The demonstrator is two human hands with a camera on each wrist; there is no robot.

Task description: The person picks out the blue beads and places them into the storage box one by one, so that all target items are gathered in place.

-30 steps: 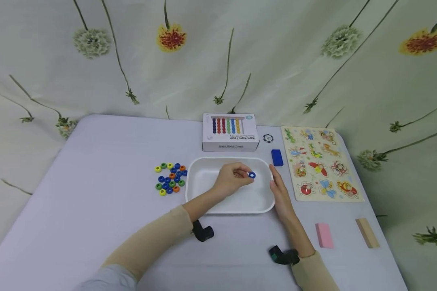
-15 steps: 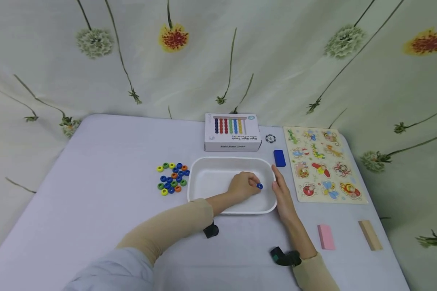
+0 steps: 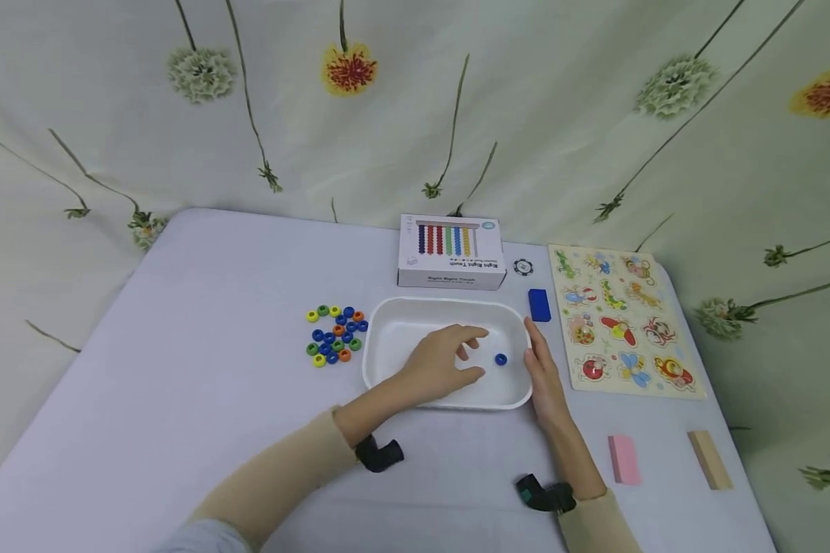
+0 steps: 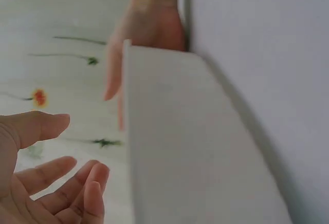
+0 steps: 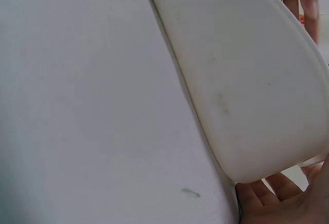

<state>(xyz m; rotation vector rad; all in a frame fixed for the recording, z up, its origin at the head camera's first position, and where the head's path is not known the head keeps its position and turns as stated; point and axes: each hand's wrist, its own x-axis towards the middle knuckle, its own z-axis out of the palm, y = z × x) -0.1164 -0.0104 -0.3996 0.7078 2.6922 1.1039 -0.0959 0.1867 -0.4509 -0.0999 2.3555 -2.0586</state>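
In the head view my left hand point(image 3: 434, 367) hovers over the white tray point(image 3: 415, 309), thumb and fingers spread apart with nothing between them. A single blue ring-shaped bead point(image 3: 501, 359) lies on the tray floor, just right of the fingertips. My right hand point(image 3: 548, 388) rests against the tray's right side, its fingers fairly straight along the outer wall. From the left wrist, the left hand point(image 4: 51, 183) shows apart from the tray wall point(image 4: 180, 131). In the right wrist view, the right hand point(image 5: 282, 201) touches the tray's outer corner.
Left of the tray lies a cluster of coloured beads point(image 3: 337, 336). Behind it stands a printed box point(image 3: 451, 253). To the right are a poker chip point(image 3: 523, 267), a blue block point(image 3: 539, 306), an animal puzzle board point(image 3: 622, 322), a pink block point(image 3: 625, 459) and a wooden block point(image 3: 710, 459).
My left hand carried the blue bead down to the tray's right part, let go of it, and drew back leftward with fingers parted. The right hand stays at the tray's side.
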